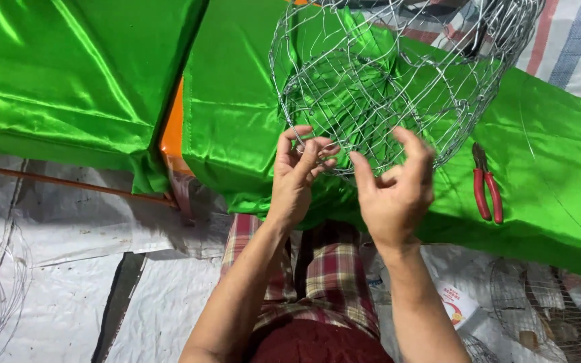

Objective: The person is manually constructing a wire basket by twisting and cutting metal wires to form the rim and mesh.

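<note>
The lower rim of the wire basket [371,87] is pinched by the left hand [298,176]. The right hand [395,188], half open, touches the mesh without a firm hold. Fingers could be pricked by loose wire ends, or the basket could roll off the green cloth [237,121] onto the pliers [487,185].

In the middle of the frame my left hand [298,169] pinches the lower rim of a round wire mesh basket [398,74] that lies on shiny green cloth [237,121]. My right hand [393,185] is just beside it, fingers bent at the same rim. Red-handled pliers [487,185] rest on the cloth at the right.
</note>
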